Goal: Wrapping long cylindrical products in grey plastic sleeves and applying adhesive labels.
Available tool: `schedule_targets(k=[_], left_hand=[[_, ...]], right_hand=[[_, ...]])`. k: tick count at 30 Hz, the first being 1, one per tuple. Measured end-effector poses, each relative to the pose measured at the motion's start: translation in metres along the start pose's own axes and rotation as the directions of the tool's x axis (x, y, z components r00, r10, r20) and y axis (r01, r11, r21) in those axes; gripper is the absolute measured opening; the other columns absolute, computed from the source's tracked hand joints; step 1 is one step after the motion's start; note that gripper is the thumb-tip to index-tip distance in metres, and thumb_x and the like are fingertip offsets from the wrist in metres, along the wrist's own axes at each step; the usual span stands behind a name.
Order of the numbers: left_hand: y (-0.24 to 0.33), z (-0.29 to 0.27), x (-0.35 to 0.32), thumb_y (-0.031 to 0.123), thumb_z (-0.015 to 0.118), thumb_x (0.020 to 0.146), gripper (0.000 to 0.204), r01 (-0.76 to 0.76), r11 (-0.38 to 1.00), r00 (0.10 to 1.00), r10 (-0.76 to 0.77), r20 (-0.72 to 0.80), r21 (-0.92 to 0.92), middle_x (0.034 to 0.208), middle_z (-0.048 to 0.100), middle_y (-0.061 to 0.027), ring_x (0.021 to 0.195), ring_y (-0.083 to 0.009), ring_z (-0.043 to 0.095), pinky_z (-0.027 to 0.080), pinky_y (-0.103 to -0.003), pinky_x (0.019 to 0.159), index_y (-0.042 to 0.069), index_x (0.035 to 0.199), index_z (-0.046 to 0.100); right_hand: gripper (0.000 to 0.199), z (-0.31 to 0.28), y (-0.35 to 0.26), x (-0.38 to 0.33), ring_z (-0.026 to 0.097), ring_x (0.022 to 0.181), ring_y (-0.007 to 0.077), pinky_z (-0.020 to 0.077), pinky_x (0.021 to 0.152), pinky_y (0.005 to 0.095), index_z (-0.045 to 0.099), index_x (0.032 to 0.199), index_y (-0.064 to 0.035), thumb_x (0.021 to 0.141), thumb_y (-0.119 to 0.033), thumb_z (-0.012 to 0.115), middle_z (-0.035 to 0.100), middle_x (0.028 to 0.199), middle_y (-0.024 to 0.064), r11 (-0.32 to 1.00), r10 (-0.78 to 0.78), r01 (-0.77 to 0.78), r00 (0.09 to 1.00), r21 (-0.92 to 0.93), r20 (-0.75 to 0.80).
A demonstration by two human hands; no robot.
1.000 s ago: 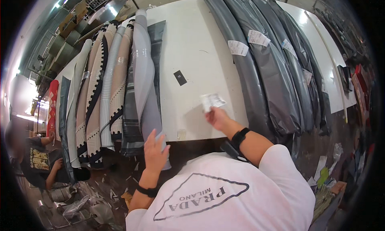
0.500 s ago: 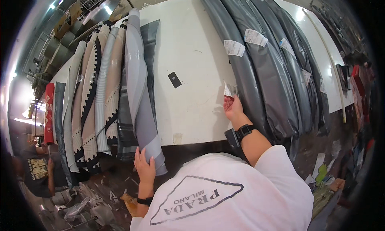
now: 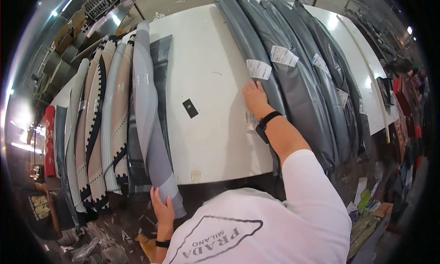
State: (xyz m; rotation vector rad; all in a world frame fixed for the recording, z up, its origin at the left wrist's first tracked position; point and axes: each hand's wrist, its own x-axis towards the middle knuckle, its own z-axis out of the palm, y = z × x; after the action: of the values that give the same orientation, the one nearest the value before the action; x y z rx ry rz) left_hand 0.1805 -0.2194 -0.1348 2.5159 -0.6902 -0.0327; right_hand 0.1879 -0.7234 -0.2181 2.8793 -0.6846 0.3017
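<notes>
My left hand point(image 3: 163, 207) rests against the lower end of a grey two-tone rolled mat point(image 3: 156, 131), fingers apart and not wrapped round it. My right hand point(image 3: 255, 98) lies at the left side of the nearest dark grey plastic-wrapped roll point(image 3: 260, 48), just below its white label point(image 3: 259, 69). The right fingers look loosely extended, their tips partly hidden against the roll. Beneath the right wrist a pale, see-through label piece point(image 3: 251, 122) shows. Several more dark grey wrapped rolls point(image 3: 293, 85) with white labels lie to the right, side by side.
The white table point(image 3: 211, 140) carries a small black card point(image 3: 190, 108). Left of the grey mat stand beige-and-black rolled mats point(image 3: 97, 126) and a red roll point(image 3: 49, 140). A long pale strip point(image 3: 366, 62) lies at the right. A person point(image 3: 43, 209) is at lower left; scraps litter the floor.
My right hand has moved up and slightly left along the wrapped roll, away from the label piece it pinched. My left hand stays on the grey mat. The whole view has shifted slightly.
</notes>
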Motion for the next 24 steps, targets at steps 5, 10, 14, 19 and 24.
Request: schedule_targets(k=[5,10,14,19,24], left_hand=[[-0.006,-0.002,-0.006,0.009,0.051,0.079,0.047,0.053,0.998,0.998,-0.054,0.024,0.04,0.13,0.029,-0.0249,0.118,-0.0396,0.033,0.027,-0.042,0.099,-0.003,0.121,0.033],[-0.011,-0.001,-0.003,0.009,0.05,0.079,0.048,0.039,0.999,0.998,-0.04,0.053,0.019,0.13,0.029,-0.0253,0.118,-0.0403,0.032,0.026,-0.042,0.099,-0.004,0.122,0.033],[-0.01,-0.007,0.006,0.01,0.054,0.077,0.054,0.091,0.996,0.99,-0.092,0.103,0.017,0.132,0.027,-0.0251,0.12,-0.0402,0.03,0.025,-0.042,0.1,-0.004,0.124,0.031],[0.013,-0.009,0.04,0.011,0.065,0.067,0.07,0.056,0.996,0.994,-0.062,0.087,0.073,0.135,0.023,-0.0235,0.125,-0.0389,0.024,0.024,-0.042,0.102,-0.002,0.127,0.031],[0.009,0.0,0.078,0.046,0.063,0.072,0.085,-0.241,0.895,0.97,0.206,0.13,0.375,0.136,0.019,-0.0285,0.122,-0.0422,0.026,0.023,-0.045,0.101,0.002,0.134,0.023]], right_hand=[[0.047,-0.039,-0.02,0.014,0.026,0.127,0.0289,0.0086,0.105,0.0465,0.047,0.121,-0.0024,0.08,-0.024,0.048,0.04,0.131,0.0111,0.841,-0.12,0.37,0.839,-0.395,0.531],[0.04,-0.048,-0.005,0.004,0.032,0.123,0.0305,0.008,0.104,0.0486,0.056,0.112,-0.0038,0.08,-0.026,0.049,0.048,0.123,0.0133,0.845,-0.142,0.391,0.821,-0.365,0.553],[0.029,-0.054,-0.011,-0.024,0.043,0.111,0.0285,0.022,0.098,0.0498,0.063,0.095,-0.007,0.077,-0.028,0.054,0.056,0.109,0.013,0.996,-0.093,0.081,0.904,0.046,0.418],[0.045,-0.108,-0.003,-0.086,0.033,0.12,0.0292,0.0216,0.099,0.0501,0.048,0.114,-0.0063,0.077,-0.03,0.057,0.042,0.123,0.0142,0.952,0.062,-0.083,0.995,0.295,0.08],[0.06,-0.137,0.064,-0.087,0.027,0.124,0.031,0.0227,0.099,0.0495,0.037,0.127,-0.0093,0.077,-0.031,0.059,0.031,0.134,0.0143,0.899,0.384,-0.362,0.922,0.247,-0.048]])
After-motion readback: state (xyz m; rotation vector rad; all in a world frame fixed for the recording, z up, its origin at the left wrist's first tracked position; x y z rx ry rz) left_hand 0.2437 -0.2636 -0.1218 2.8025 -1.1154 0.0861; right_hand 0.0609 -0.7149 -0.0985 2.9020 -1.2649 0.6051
